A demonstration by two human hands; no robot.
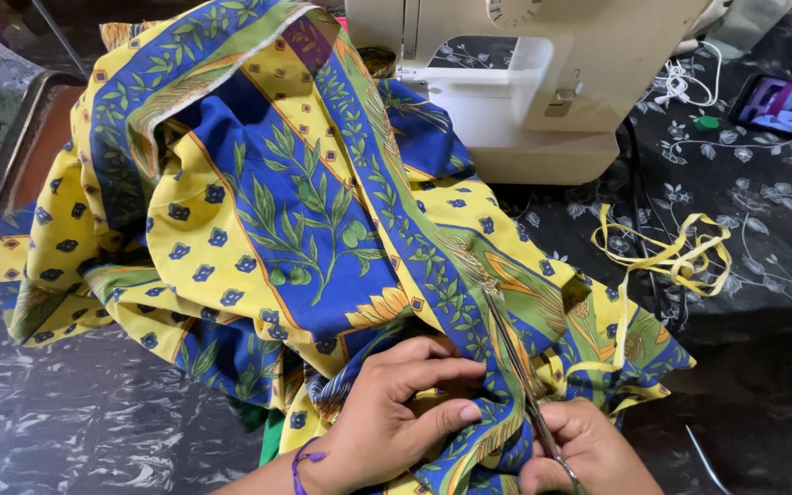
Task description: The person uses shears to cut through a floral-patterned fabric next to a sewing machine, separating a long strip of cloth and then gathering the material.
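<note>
Left hand (387, 417) pinching fabric (277, 211) in its grip, right hand (588, 449) gripping scissors (520, 367) pressed together along the fold, sewing machine (524, 82) sitting behind on counter (93, 412).

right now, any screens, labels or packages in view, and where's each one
Phone screen: far right of the table, beside the sewing machine; a dark rounded rectangle lying flat, lit in purple and pink.
Dial: top of the sewing machine, round and pale, cut off by the frame edge.
No packages or signs show.
</note>
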